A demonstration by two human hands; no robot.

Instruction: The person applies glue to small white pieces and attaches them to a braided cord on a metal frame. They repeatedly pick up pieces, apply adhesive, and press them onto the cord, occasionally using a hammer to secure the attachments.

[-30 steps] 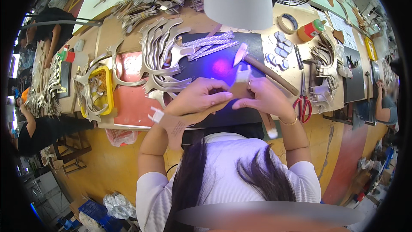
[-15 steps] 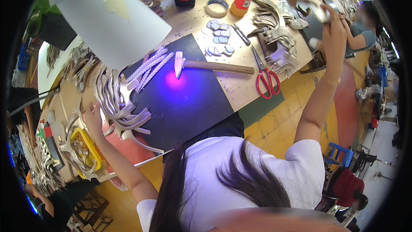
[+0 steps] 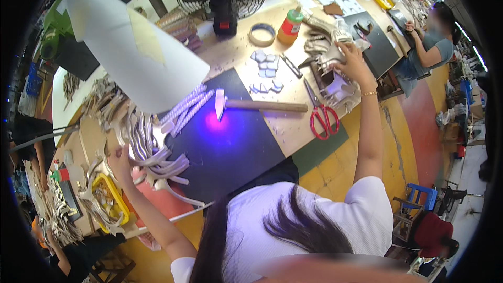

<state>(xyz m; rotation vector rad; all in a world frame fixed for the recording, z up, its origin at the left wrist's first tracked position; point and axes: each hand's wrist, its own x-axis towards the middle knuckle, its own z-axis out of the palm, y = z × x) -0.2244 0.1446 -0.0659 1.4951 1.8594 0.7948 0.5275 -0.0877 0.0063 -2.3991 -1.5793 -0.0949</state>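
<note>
Your right hand [image 3: 352,58] fingers curl onto the pale cut pieces [image 3: 329,71] stacked right of the scissors [image 3: 323,118], your left hand [image 3: 121,158] rests open beside the curved strips [image 3: 152,144]: fetching stock; next needs a clean single-piece lift.

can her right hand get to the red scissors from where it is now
Probably yes. The right hand rests on the pile of pale cut pieces, and the red scissors lie just beside it on open tabletop, uncovered.
</note>
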